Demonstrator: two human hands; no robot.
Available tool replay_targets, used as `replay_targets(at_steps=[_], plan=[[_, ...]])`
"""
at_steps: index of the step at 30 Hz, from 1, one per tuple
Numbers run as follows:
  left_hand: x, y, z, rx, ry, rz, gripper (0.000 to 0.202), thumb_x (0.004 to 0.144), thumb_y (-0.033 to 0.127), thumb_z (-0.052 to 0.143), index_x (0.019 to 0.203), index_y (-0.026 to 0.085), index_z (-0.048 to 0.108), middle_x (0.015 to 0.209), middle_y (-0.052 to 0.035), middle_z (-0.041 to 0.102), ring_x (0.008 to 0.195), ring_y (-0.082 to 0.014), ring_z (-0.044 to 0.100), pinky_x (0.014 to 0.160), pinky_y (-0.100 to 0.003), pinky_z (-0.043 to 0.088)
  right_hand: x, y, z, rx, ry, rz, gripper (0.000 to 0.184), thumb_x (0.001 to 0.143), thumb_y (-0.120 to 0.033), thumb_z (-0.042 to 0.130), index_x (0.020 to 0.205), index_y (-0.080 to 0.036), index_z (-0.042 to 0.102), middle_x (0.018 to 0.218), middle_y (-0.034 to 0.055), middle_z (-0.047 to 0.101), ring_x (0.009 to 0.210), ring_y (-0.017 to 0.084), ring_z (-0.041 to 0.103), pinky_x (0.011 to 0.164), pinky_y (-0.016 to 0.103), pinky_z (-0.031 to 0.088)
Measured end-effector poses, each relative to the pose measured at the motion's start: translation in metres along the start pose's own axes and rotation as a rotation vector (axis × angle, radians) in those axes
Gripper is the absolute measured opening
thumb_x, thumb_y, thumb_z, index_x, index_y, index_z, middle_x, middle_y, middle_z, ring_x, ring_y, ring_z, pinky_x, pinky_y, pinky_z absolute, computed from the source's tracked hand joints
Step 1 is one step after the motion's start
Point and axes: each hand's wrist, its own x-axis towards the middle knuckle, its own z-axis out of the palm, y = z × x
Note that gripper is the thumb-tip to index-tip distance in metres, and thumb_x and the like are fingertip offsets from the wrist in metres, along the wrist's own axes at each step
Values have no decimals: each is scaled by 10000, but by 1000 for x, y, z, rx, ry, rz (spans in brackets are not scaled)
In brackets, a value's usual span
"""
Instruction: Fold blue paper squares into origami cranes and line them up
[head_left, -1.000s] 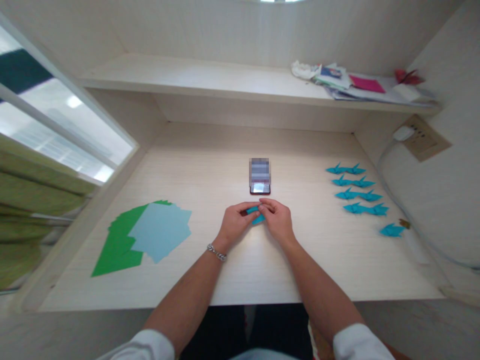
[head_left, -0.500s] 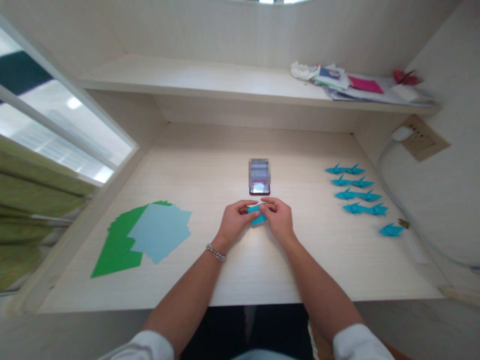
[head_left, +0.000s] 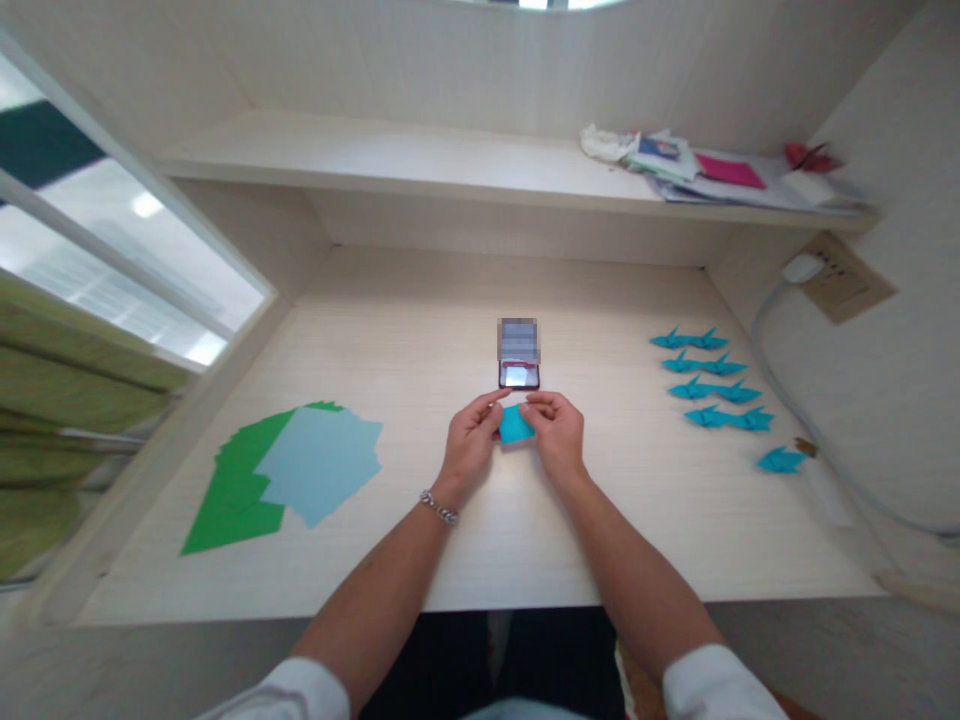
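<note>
A small folded piece of teal paper (head_left: 514, 425) is held between both hands over the middle of the pale wooden desk (head_left: 420, 340). My left hand (head_left: 470, 443), with a metal bracelet at the wrist, pinches its left edge. On the other side, my right hand (head_left: 558, 431) pinches the right edge. A phone (head_left: 519, 374) lies just beyond the fingers.
A fan of green and light blue paper sheets (head_left: 289, 468) lies at the left. Several finished teal paper cranes (head_left: 709, 385) stand in rows at the right, one more crane (head_left: 781, 459) apart. A shelf (head_left: 375, 155) above holds papers (head_left: 694, 170). A wall socket with cable (head_left: 806, 268) is at the right.
The folded teal paper now shows a broader, flatter face between the fingers; both hands have shifted slightly up and toward the phone.
</note>
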Motion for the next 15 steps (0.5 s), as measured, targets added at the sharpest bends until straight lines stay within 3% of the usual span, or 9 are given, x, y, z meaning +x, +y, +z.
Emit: replay_targets(at_steps=[4,10,13,15], plan=[[-2,3,1,169,62,94,431,773,372,641,1141,150,613,518,43,505,463,-80,419,453,-187,359,-2,-1,2,27,22,3,210,634,-272,705,800,-164,632,647,8,647,570,147,582,541,259,456],[-3,5,2,283,146,144,402,787,405,618,1109,166,580,521,47,524,479,-95,480,478,-191,384,0,-3,-1,48,63,-45,209,651,-295,710,784,-164,616,621,2,633,555,140,569,531,253,449],[-2,5,0,286,67,88,400,802,442,582,1072,148,586,532,31,552,490,-114,525,495,-211,414,3,-2,-4,41,80,-56,205,657,-298,705,781,-166,610,605,-5,625,550,138,565,532,252,447],[-1,4,-1,319,-49,50,345,799,461,569,899,136,630,555,5,581,506,-121,540,504,-220,415,4,-1,-5,39,71,-61,206,663,-300,703,788,-166,609,615,-3,631,551,136,565,531,250,444]])
